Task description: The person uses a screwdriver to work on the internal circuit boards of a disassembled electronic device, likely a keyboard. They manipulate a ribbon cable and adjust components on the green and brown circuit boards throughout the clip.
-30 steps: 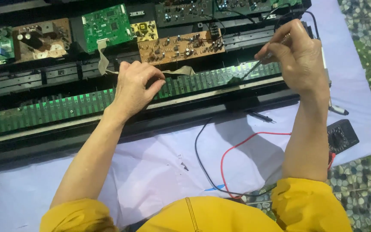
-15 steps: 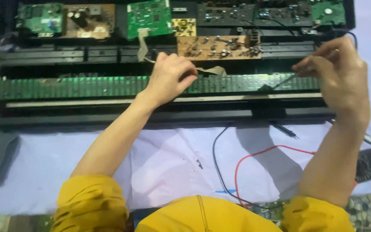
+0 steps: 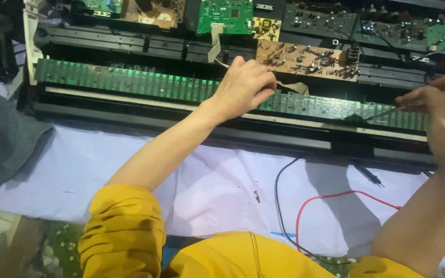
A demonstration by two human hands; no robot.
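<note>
Long green circuit strip (image 3: pixel 130 82) is lying across the opened black chassis (image 3: pixel 284 144), running nearly edge to edge, front of the case. Both hands are working over its right half.

Left hand (image 3: pixel 243 87) is resting on the strip near mid-length, fingers curled down as if pinching something small; what is between the fingertips is hidden, cannot tell. A flat grey ribbon cable (image 3: pixel 215 44) is running from just beside this hand up toward the green board (image 3: pixel 225 15) at the back, and another grey flat piece (image 3: pixel 294 87) is poking out just right of the knuckles.

Right hand (image 3: pixel 439 118) is gripping a thin dark probe-like tool (image 3: pixel 387 112), tip touching or nearly touching the strip near its right end.

Behind the strip: brown component board (image 3: pixel 307 59), small yellow board (image 3: pixel 266 28), more boards along the back row.

In front: white cloth (image 3: pixel 78 170) under the chassis, a black lead (image 3: pixel 279 206) and red lead (image 3: pixel 336 198) looping across it, a loose black probe (image 3: pixel 369 175) lying just below the chassis edge. Grey fabric (image 3: pixel 6 139) at far left. Yellow sleeves at bottom.

Risks, judged from this layout: tool tip slipping sideways could be bridging adjacent contacts on the strip or scratching traces. Left hand pressing or tugging could be creasing the ribbon cable or pulling it off its connector. Forearms sweeping over the leads could be dragging the loose probe onto exposed boards.
</note>
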